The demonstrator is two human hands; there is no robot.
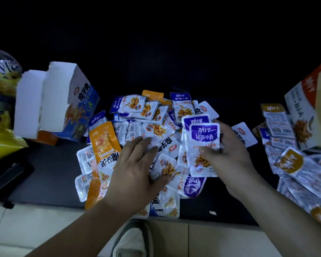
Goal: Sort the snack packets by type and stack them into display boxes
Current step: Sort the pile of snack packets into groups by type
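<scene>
A heap of small snack packets (137, 127) lies on a dark table: purple-topped silver ones, orange ones (103, 140) and white ones with black lettering. My right hand (228, 160) holds a small upright stack of purple packets (204, 145), thumb across the front. My left hand (135, 171) reaches into the heap and pinches a silver packet (165, 167) between thumb and fingers. An open blue display box (63, 106) stands at the left. A white and orange display box (308, 108) stands at the right.
Gold-labelled packets (293, 164) are piled at the right, below the white box. Yellow snack bags (0, 101) sit at the far left, with a black object (6, 175) beneath them. The table's front edge runs across the bottom, with a tiled floor and my shoe (133, 242) below.
</scene>
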